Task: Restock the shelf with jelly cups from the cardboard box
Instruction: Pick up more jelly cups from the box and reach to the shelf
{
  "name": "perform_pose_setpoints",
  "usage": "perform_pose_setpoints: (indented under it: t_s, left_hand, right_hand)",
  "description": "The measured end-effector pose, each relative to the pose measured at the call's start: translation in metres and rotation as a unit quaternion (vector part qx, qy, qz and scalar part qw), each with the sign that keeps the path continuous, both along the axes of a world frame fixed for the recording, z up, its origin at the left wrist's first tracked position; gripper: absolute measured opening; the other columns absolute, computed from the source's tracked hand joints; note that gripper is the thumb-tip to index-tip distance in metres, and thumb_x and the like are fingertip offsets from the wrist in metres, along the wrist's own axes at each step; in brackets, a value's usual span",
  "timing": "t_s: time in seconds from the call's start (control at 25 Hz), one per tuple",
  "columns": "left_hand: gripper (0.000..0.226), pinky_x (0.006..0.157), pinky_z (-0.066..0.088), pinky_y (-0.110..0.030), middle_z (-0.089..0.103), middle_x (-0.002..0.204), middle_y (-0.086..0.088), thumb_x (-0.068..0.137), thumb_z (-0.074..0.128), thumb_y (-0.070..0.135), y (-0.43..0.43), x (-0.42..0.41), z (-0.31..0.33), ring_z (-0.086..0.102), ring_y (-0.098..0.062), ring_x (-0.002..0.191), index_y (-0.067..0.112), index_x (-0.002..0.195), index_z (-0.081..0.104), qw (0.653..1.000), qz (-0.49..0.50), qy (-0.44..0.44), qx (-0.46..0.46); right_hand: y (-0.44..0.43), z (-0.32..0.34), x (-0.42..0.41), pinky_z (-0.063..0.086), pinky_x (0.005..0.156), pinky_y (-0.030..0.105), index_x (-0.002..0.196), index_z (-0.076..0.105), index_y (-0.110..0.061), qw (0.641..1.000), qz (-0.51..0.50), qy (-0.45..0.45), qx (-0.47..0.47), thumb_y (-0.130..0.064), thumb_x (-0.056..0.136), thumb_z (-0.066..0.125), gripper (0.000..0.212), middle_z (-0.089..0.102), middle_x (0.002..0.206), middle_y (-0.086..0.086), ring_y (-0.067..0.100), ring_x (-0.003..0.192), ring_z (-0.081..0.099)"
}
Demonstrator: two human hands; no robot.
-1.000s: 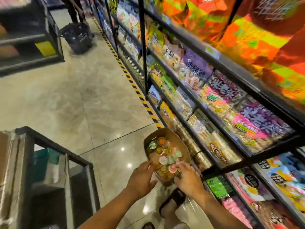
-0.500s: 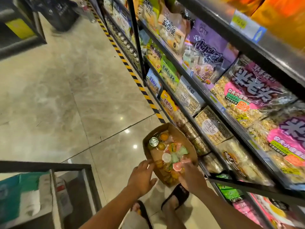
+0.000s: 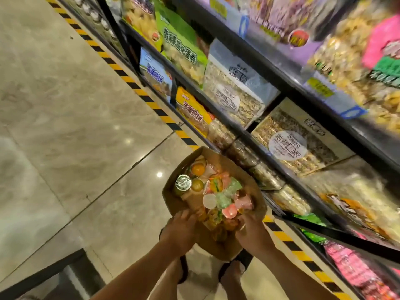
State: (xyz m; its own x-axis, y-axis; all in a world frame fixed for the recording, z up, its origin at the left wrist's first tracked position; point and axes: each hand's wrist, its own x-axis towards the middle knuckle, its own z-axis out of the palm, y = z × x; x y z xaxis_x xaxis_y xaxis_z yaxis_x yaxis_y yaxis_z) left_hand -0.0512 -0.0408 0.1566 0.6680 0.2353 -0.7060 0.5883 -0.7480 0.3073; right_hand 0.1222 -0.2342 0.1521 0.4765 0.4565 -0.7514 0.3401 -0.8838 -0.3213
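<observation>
Head view: the bags along the shelf carry Chinese print. A yellow bag reads 蛋黄煎饼 in red. A green bag above it has white characters starting 青稞, and the rest blurs. Two clear packs of pale snack pieces each bear a round white label, but the writing is too smeared to read. A yellow price tag sits on the rail higher up, its text also unreadable.

The cardboard box is open-topped and held just in front of the lower shelves, above the person's sandalled feet. Inside lies a loose heap of jelly cups in orange, green, pink and white, and one foil-lidded cup at the left shows a printed top I can't read.

The left hand curls its fingers over the near left rim of the box. The right hand clasps the near right rim, beside the cups.

Yellow-and-black hazard tape runs along the tiled floor at the shelf's foot.
</observation>
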Motion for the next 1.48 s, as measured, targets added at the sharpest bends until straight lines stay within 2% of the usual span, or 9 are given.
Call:
perform_pose_setpoints:
  t_s: [0.12, 0.2, 0.36, 0.52, 0.68, 0.88, 1.12, 1.28, 1.48]
  left_hand:
    - [0.075, 0.118, 0.034, -0.047, 0.021, 0.166, -0.005, 0.096, 0.061, 0.032, 0.012, 0.026, -0.071, 0.023, -0.032, 0.151, 0.028, 0.159, 0.02, 0.998, -0.056, 0.028, 0.005]
    - [0.084, 0.118, 0.033, -0.047, 0.017, 0.167, -0.006, 0.092, 0.066, 0.029, 0.013, 0.046, -0.11, 0.021, -0.034, 0.152, 0.024, 0.159, 0.015, 0.996, -0.082, 0.04, 0.015]
    - [0.087, 0.112, 0.036, -0.042, 0.024, 0.163, -0.009, 0.097, 0.058, 0.048, 0.002, 0.082, -0.191, 0.032, -0.031, 0.145, 0.018, 0.161, 0.007, 0.998, -0.047, 0.032, 0.021]
    - [0.093, 0.115, 0.031, -0.049, 0.007, 0.169, -0.009, 0.101, 0.049, 0.05, -0.005, 0.12, -0.266, 0.023, -0.034, 0.151, 0.015, 0.162, -0.012, 0.998, -0.028, 0.04, 0.049]
    - [0.111, 0.115, 0.035, -0.042, 0.011, 0.167, -0.012, 0.09, 0.064, 0.057, -0.008, 0.146, -0.316, 0.026, -0.032, 0.149, 0.01, 0.161, -0.009, 0.998, 0.054, 0.022, 0.006]
    - [0.089, 0.111, 0.036, -0.033, 0.035, 0.158, -0.007, 0.094, 0.065, 0.038, -0.004, 0.152, -0.342, 0.041, -0.026, 0.14, 0.016, 0.16, 0.011, 0.995, 0.08, -0.021, 0.056]
    - [0.092, 0.114, 0.037, -0.035, 0.038, 0.159, -0.006, 0.093, 0.064, 0.049, 0.002, 0.13, -0.27, 0.039, -0.024, 0.144, 0.016, 0.161, 0.011, 0.992, 0.12, -0.014, 0.036]
    - [0.093, 0.113, 0.04, -0.038, 0.042, 0.156, -0.006, 0.093, 0.062, 0.054, 0.007, 0.105, -0.178, 0.042, -0.024, 0.141, 0.016, 0.161, 0.012, 0.992, 0.121, -0.015, 0.044]
    - [0.088, 0.112, 0.04, -0.036, 0.048, 0.15, -0.003, 0.092, 0.062, 0.056, 0.028, 0.086, -0.011, 0.048, -0.024, 0.135, 0.021, 0.16, 0.019, 0.988, 0.135, -0.071, 0.028]
  right_hand:
    - [0.002, -0.085, 0.009, 0.048, 0.083, 0.034, 0.118, 0.056, -0.03, 1.0, -0.013, -0.005, -0.011, -0.056, 0.077, 0.055, 0.049, 0.061, 0.118, -0.002, 0.027, 0.114, 0.058]
    - [0.008, -0.125, 0.02, 0.048, 0.098, 0.042, 0.133, 0.053, -0.029, 0.999, -0.014, -0.036, -0.017, -0.057, 0.076, 0.063, 0.064, 0.059, 0.132, 0.002, 0.03, 0.124, 0.055]
    - [0.027, -0.183, 0.053, 0.044, 0.107, 0.044, 0.152, 0.025, -0.027, 0.998, -0.04, -0.045, -0.012, -0.039, 0.084, 0.072, 0.084, 0.038, 0.152, 0.008, 0.031, 0.137, 0.042]
    - [0.039, -0.25, 0.079, 0.045, 0.107, 0.048, 0.159, 0.007, -0.023, 0.996, -0.049, -0.073, 0.011, -0.058, 0.077, 0.075, 0.111, 0.02, 0.163, 0.007, 0.033, 0.141, 0.04]
    - [0.052, -0.284, 0.082, 0.051, 0.085, 0.043, 0.159, 0.001, -0.025, 0.993, -0.013, -0.121, -0.012, -0.066, 0.076, 0.074, 0.117, 0.015, 0.16, 0.005, 0.032, 0.125, 0.055]
    - [0.062, -0.298, 0.081, 0.048, 0.066, 0.035, 0.151, 0.014, -0.021, 0.983, 0.028, -0.174, -0.059, -0.055, 0.075, 0.08, 0.106, 0.026, 0.147, 0.011, 0.029, 0.097, 0.066]
    - [0.051, -0.22, 0.072, 0.051, 0.067, 0.036, 0.138, 0.027, -0.018, 0.987, 0.032, -0.148, -0.056, -0.06, 0.067, 0.083, 0.099, 0.027, 0.136, 0.007, 0.03, 0.096, 0.066]
    - [0.052, -0.12, 0.063, 0.054, 0.067, 0.036, 0.137, 0.027, -0.021, 0.988, 0.057, -0.14, -0.042, -0.06, 0.064, 0.085, 0.101, 0.026, 0.136, 0.006, 0.027, 0.098, 0.064]
    - [0.069, 0.05, 0.046, 0.056, 0.084, 0.042, 0.144, 0.025, -0.02, 0.987, 0.046, -0.151, 0.007, -0.073, 0.057, 0.08, 0.115, 0.025, 0.142, 0.004, 0.029, 0.116, 0.055]
